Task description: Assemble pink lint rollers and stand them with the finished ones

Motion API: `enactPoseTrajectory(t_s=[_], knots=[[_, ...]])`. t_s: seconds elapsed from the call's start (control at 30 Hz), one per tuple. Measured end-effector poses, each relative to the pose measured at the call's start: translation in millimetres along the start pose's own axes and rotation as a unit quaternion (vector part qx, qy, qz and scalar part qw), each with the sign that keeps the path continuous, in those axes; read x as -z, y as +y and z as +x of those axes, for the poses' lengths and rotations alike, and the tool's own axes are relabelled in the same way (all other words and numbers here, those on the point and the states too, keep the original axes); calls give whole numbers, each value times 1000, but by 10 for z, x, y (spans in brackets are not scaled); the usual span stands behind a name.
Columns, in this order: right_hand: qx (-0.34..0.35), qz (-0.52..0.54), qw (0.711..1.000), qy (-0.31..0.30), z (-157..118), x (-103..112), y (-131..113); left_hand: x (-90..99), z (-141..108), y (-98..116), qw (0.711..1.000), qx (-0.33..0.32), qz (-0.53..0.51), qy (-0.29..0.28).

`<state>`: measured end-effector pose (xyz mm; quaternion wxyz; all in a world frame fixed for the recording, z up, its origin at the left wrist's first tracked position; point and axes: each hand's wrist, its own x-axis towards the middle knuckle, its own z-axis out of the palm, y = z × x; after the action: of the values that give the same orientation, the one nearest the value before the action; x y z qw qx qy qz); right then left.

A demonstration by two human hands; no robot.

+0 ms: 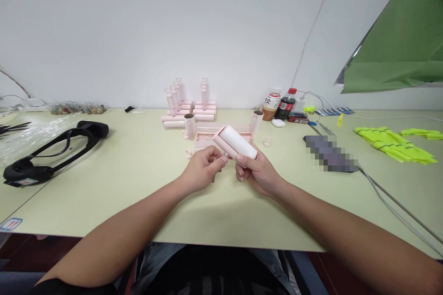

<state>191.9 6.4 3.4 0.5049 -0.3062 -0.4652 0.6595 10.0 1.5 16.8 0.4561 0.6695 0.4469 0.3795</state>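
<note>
Pale pink plastic and a glossy white cylinder make up the lint roller (238, 142), held aloft above the near middle of the table, tilted with its lower end toward the right. The white roll is smooth and evenly round, lying in a pink, straight-edged casing. The right hand (258, 171) grips it at the lower end, thumb across the casing and fingers curled beneath. The left hand (206, 166) closes its thumb and forefinger narrowly on a small shiny piece (225, 154) at the casing's edge; its exact shape is too small to tell.

Behind them, on the pale yellow-green, smooth tabletop (114, 184), lies an open pink plastic tray (204, 136), partly hidden by the roller. Hollow upright cylinders with dark inner walls, one left (189, 126) and one right (256, 121), stand near its ends. Farther back, pink handles with heart-shaped loops (173, 101) stand upright among more pink-and-white rollers (174, 124).

A clear bottle of amber drink (272, 105) bears a white label with dark characters, not fully legible. Beside it, a dark drink bottle (286, 105) has a red cap and red label, its lettering unreadable. A blue-edged white sticker (11, 224) at the table's near left reads "11" in red. Bright yellow folded strips (394, 144) lie at the right.
</note>
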Motion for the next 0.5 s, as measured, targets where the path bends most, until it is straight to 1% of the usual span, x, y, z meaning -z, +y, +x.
enactPoseTrajectory(t_s=[0.1,0.2,0.33,0.5], knots=[[-12,-3,1000,-3,0,2,10,10,11,-7,1000,-16,2,1],[-29,-10,1000,-4,10,16,12,35,20,-25,1000,-15,11,-4],[-56,-11,998,-21,23,35,1,71,30,-66,999,-35,26,-18],[-70,-18,997,-34,15,47,-14,76,25,-79,998,-47,35,-16]])
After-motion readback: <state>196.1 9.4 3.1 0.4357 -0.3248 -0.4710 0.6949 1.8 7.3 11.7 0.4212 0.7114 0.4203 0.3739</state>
